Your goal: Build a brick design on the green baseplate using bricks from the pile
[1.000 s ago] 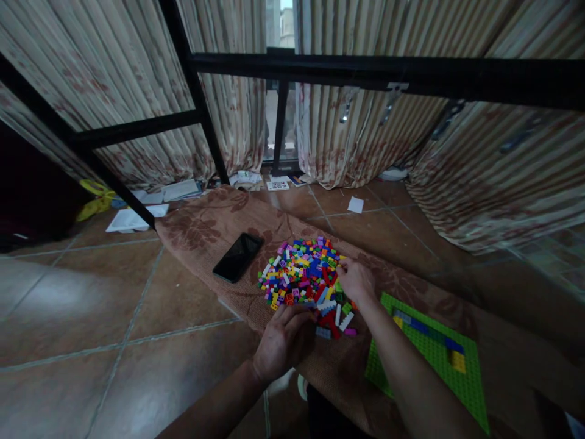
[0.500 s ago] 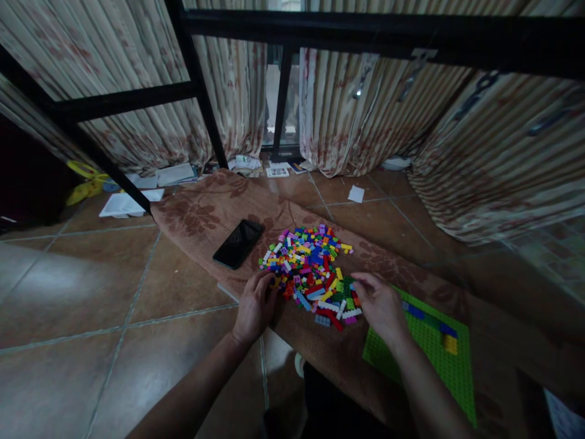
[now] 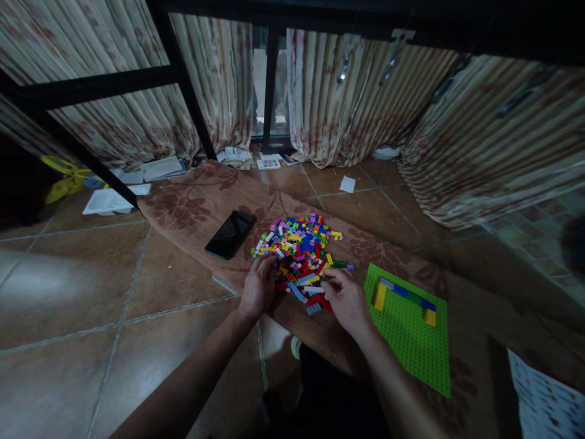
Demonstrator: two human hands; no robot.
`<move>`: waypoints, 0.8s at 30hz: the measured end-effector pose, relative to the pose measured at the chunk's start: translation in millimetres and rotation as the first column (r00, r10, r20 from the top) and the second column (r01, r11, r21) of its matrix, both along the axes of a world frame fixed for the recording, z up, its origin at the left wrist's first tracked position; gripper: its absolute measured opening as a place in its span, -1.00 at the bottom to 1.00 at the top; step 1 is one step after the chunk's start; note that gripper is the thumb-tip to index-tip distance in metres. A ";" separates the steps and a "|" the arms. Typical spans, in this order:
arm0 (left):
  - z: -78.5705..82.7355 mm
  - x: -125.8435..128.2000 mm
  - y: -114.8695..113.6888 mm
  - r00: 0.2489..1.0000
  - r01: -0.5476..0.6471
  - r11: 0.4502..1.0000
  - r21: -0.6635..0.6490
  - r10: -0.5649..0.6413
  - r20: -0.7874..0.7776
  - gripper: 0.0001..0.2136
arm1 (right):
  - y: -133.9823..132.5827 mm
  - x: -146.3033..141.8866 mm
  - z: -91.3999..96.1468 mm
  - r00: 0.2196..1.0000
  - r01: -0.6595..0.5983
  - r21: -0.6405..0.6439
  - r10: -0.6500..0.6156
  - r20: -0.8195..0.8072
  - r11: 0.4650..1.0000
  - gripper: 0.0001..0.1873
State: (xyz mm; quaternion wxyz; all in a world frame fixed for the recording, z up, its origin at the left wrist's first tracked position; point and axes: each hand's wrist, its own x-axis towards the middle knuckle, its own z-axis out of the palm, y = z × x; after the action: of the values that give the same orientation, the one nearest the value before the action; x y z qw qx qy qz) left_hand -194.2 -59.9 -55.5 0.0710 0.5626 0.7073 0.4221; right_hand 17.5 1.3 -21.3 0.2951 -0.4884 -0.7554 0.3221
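Observation:
A heap of small colourful toy bricks (image 3: pixel 299 241) lies on the brown patterned cloth. At its near left edge is my left hand (image 3: pixel 258 288), fingers curled in and their tips partly hidden; whether a brick is between them does not show. My right hand (image 3: pixel 348 302) reaches over the heap's right side, thumb and forefinger apart among white and red bricks, with no held brick visible. Right of it lies a green baseplate (image 3: pixel 411 347). Blue and green bricks form a row (image 3: pixel 406 294) near its far edge, with yellow bricks (image 3: pixel 379 296) at the left end and more at the right.
A black phone (image 3: pixel 230 235) lies left of the heap. A printed sheet (image 3: pixel 546 390) is at the lower right. Black metal bars (image 3: pixel 105 79) cross in front of the striped curtains. Papers (image 3: pixel 162 169) and a white tray (image 3: pixel 116 199) rest on the tiled floor.
My right hand has moved left, away from the baseplate, uncovering its left part and the yellow bricks there. My left hand stays by the heap's edge. The view has shifted slightly.

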 end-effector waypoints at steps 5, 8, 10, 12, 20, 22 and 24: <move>-3.1 -0.5 8.4 0.999 0.046 0.999 0.000 -0.046 -0.006 -0.71 | -9.0 19.8 4.4 0.999 0.036 0.018 -0.036 0.020 0.999 -0.78; -6.7 0.8 8.9 0.997 0.077 0.997 0.006 -0.077 -0.031 -0.66 | -20.1 20.6 2.5 0.994 -0.036 -0.007 0.036 0.107 0.999 -0.78; -8.3 1.9 7.9 0.995 0.087 0.996 0.016 -0.086 -0.042 -0.65 | -26.3 15.8 2.2 0.982 -0.096 -0.008 0.096 0.164 0.995 -0.78; -8.9 2.7 6.6 0.995 0.093 0.995 0.031 -0.092 -0.049 -0.66 | -31.2 10.5 3.9 0.967 -0.158 -0.004 0.156 0.203 0.987 -0.78; -3.3 5.6 5.6 0.989 0.121 0.992 0.042 -0.117 -0.094 -0.72 | -40.0 7.5 10.3 0.864 -0.342 0.029 0.302 0.403 0.939 -0.76; -1.4 6.3 6.8 0.989 0.115 0.992 0.047 -0.110 -0.094 -0.73 | -40.6 4.9 9.6 0.849 -0.364 0.053 0.308 0.428 0.930 -0.79; -0.1 5.7 8.4 0.988 0.122 0.991 0.050 -0.117 -0.103 -0.74 | -42.2 0.6 10.7 0.856 -0.362 0.079 0.298 0.423 0.929 -0.79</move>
State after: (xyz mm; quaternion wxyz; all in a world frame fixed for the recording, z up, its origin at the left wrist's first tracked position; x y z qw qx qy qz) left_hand -188.6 -51.5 -55.6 0.0448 0.6261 0.6628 0.4082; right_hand 18.0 -40.9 -10.6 0.1101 -0.3827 -0.8951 0.2004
